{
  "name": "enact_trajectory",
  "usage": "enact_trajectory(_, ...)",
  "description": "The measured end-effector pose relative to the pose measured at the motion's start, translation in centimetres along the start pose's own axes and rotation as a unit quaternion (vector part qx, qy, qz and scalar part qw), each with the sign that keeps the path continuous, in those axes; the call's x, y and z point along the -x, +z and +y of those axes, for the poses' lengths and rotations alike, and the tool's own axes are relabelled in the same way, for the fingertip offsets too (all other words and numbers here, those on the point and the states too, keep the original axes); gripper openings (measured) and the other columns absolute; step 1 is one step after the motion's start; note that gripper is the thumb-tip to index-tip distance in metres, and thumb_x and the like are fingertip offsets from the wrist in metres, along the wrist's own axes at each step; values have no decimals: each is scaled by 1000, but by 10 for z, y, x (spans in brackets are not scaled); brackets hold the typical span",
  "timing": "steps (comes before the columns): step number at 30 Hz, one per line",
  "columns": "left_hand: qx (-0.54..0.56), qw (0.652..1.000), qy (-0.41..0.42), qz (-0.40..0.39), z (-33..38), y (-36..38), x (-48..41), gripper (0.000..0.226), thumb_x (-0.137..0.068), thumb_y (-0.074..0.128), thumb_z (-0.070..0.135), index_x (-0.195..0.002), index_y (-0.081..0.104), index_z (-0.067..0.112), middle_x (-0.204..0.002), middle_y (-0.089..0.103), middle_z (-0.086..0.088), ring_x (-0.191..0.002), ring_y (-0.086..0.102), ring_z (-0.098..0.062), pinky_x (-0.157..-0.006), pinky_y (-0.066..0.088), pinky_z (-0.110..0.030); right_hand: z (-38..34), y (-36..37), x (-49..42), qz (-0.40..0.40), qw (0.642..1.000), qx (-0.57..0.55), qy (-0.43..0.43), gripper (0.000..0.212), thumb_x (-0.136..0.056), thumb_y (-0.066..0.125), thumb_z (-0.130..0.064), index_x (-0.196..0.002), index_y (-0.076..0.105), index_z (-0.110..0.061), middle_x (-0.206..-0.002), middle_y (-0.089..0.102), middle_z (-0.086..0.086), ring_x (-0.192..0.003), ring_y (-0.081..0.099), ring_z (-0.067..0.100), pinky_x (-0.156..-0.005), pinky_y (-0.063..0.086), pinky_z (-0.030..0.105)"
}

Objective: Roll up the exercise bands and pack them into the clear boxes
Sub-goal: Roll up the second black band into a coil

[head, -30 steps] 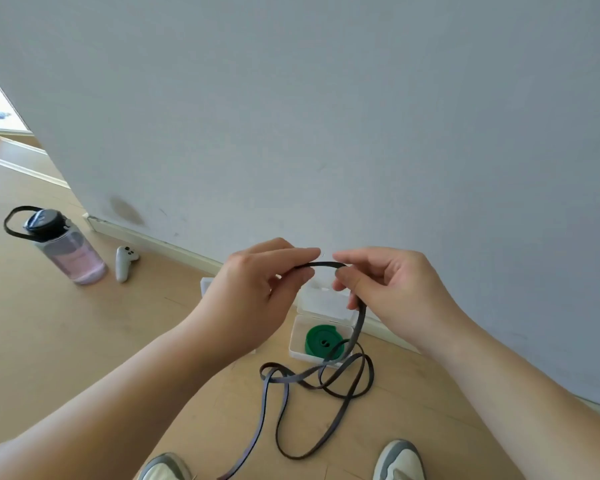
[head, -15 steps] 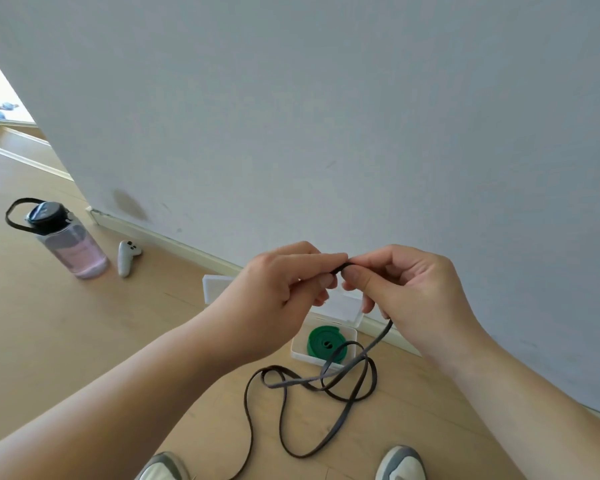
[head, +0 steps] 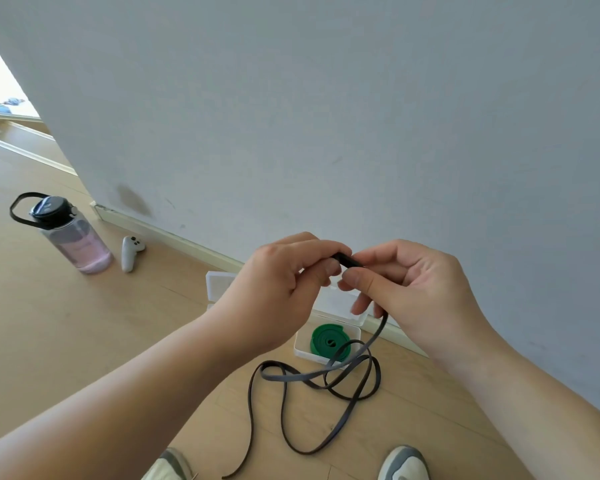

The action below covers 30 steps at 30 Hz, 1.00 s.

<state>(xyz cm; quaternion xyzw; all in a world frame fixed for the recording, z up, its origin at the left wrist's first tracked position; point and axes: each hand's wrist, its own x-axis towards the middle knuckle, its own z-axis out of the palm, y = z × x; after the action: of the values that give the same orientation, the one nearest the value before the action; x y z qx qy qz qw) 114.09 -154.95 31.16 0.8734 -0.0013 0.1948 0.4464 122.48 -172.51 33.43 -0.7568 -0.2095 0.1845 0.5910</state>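
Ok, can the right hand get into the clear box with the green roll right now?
Probably not yet: the right hand pinches the grey band with the left hand, and its loops hang over the clear box holding the green roll.

The left hand (head: 274, 292) and the right hand (head: 420, 296) are up in front of a grey wall (head: 326, 116). Both pinch one folded end of a long dark band (head: 291, 377). The rest of it hangs down and lies in loose loops on the wood floor (head: 84, 341). Behind the loops, a green band (head: 328, 342) sits rolled up in an open clear box (head: 300, 348). A water bottle (head: 73, 237) stands far off to the left, with a white controller (head: 130, 252) lying beside it.
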Motion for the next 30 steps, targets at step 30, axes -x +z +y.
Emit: enact_trajectory(30, -8, 990, 62, 127, 6, 5, 7, 38, -71, 86, 9, -64, 49, 16, -66, 47, 8, -61, 45, -6, -57, 35, -11, -6, 2, 5, -69, 995, -73, -16, 13, -76, 83, -6, -89, 82, -6, -88, 79, 13, -71, 69, 16, -72, 58, 29)
